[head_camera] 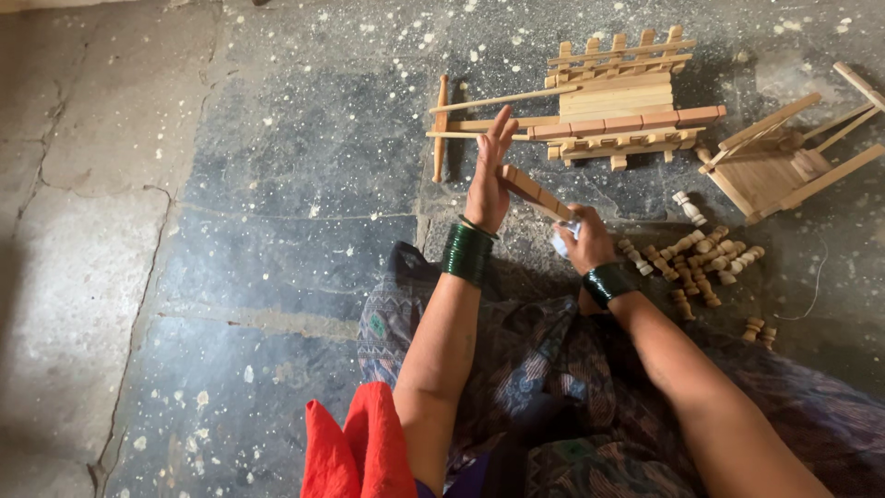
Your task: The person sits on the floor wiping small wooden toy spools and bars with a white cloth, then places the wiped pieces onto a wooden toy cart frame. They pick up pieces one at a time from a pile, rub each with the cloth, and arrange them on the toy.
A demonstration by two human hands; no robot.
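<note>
Head view. Nearest the camera: a red cloth (pixel 361 447) at the bottom edge, beside the person's lap, which is covered in dark patterned fabric (pixel 544 387). Both forearms reach forward from there, each wrist ringed with a stack of dark green bangles (pixel 467 251).

Left hand (pixel 489 175) — open, fingers straight and pointing away from the camera, palm pressed flat against one end of a wooden strip (pixel 535 192). Right hand (pixel 583 242) — closed around the other end of the same strip, with something small and white tucked in the grip; what it is cannot be told. The strip slants between the two hands, raised above the stone floor (pixel 277 184).

Just beyond the left hand's fingertips lies a small wooden cart (pixel 613 101) with railed sides and two long shafts ending in a crossbar. To the right of it, a second wooden frame (pixel 784 157) sits tilted on the floor. Between that frame and the right hand — a loose pile of short turned wooden pegs (pixel 696 258), with a few strays nearer the knee.

The floor is dark grey slab, speckled with pale flecks, cracked and lighter toward the left.
</note>
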